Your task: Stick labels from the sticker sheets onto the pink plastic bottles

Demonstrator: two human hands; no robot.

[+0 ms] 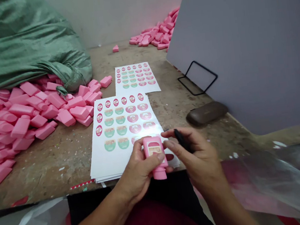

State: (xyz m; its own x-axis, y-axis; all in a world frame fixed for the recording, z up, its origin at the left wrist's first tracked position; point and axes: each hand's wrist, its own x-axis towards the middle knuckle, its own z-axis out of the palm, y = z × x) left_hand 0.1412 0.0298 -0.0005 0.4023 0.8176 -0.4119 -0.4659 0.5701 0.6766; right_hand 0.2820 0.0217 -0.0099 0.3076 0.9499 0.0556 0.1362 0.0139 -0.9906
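My left hand [140,166] is closed around a small pink bottle [160,173], its neck tilted toward me and its thumb across the front. On the bottle's face sits a pink and cream sticker [154,149]. My right hand [199,154] is beside it, a slim black-handled tool [183,140] tucked between its fingers. Its thumb and fingertips are by the bottle's right edge; the tool's tip is mostly hidden, so its kind is unclear. Under both hands lies a stack of sticker sheets [101,162] with red ovals and green and pink rounded labels.
Another sticker sheet [137,78] lies farther back. Many pink bottles [32,110] spill beneath a green sack [29,43] at left; more bottles [157,35] are piled at the back. At right are a black wire stand [200,77], a brown case [207,113] and a grey panel [246,49].
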